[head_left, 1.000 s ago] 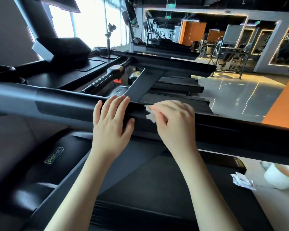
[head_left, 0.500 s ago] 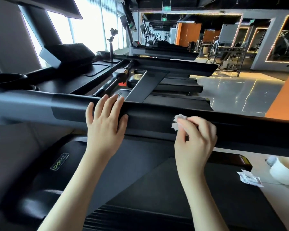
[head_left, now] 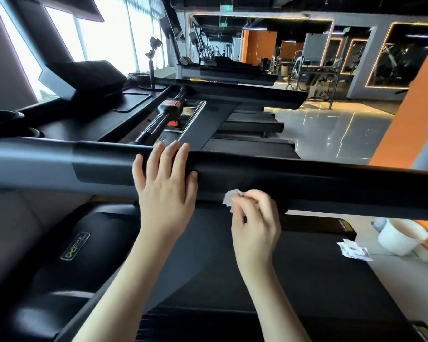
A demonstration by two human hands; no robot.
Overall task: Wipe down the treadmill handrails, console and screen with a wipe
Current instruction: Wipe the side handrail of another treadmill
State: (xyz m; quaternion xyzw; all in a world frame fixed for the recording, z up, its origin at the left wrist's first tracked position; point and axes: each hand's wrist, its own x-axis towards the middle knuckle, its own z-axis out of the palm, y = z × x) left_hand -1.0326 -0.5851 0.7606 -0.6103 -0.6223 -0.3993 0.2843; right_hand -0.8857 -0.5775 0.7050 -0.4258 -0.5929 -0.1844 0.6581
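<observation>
Pinching a crumpled white wipe (head_left: 230, 198) in the right grip (head_left: 256, 225), thumb and curled fingers closing tightly on it, and pressing it against the lower front edge of the black handrail (head_left: 344, 186). Laying the left grip (head_left: 164, 191) flat over the same rail, just beside the wipe on its left, fingers straight across the top and thumb on the front face, holding nothing, only resting there. Looking along a rail running from left to right across the whole view, its long axis nearly level and dipping a little toward the right. Judging from this, probably needing a sideways stroke along the rail and not a forward one. Finding the longer black stretch on the right of the wipe, with the right grip being the nearer one to it and the left grip standing in the way toward the grey end. Seeing the console (head_left: 89, 114) well apart, up and to the left, beyond the rail, most likely waiting for a later step.
</observation>
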